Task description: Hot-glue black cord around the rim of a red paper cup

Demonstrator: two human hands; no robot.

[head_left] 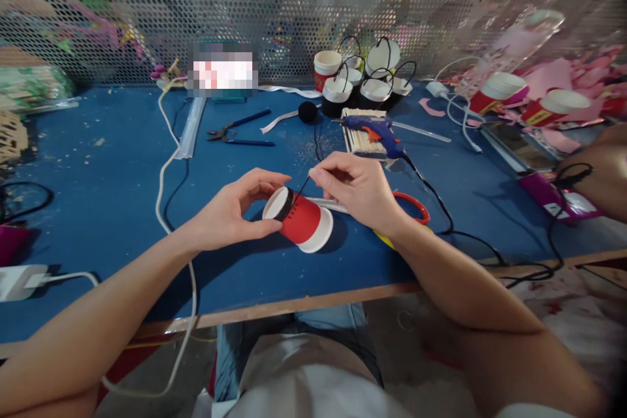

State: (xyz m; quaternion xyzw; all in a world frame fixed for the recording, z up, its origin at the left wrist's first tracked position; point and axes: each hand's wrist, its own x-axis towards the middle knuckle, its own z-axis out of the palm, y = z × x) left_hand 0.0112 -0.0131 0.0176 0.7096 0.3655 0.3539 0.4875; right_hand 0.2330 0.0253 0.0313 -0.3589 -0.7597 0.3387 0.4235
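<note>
My left hand [235, 212] clamps the red cup [304, 222] on its side, right hand [360, 191] pinching a black cord [302, 189] at its rim, glue gun [375, 130] and scissors [426, 212] lying just behind.

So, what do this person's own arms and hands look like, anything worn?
Both forearms are bare, with no sleeves reaching them. The left hand and right hand wear no gloves, and no rings, watch or bracelet can be seen on them.
</note>
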